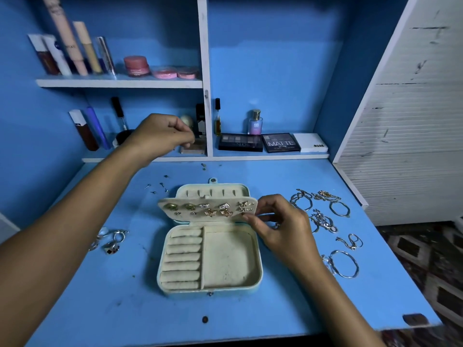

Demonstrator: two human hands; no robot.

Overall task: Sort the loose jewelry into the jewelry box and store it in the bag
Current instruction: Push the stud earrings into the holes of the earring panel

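The jewelry box (210, 256) lies open in the middle of the blue bench (288, 309). Its lower tray shows a column of ring rolls (184, 259) on the left and one plain compartment (229, 257) on the right. Above the tray a cream earring panel (208, 209) is lifted up, and behind it the lid (213, 191) with small hooks is visible. On the panel sit two rows of earrings (211, 210), some gold and some silver.

The right hand (280, 226) is at the right edge of the panel. Its grip is closed: thumb and fingers pinch the lower right corner of the panel. Something small and shiny shows between the fingers, perhaps a stud, but the view is too poor to say.

The left hand (161, 139) is raised above the bench, in front of the lower shelf (250, 156). Its fingers are curled with thumb and forefinger pressed together; whether they hold anything I cannot tell.

Loose jewelry lies on both sides of the box. At the right there are bracelets and chains (323, 216) in several small heaps, well apart from the box. At the left there are a few rings (111, 240). Behind the box some small earring studs (157, 187) are scattered.

On the shelves stand cosmetic tubes (72, 51), pink jars (136, 66), a perfume bottle (255, 122) and eyeshadow palettes (259, 142).
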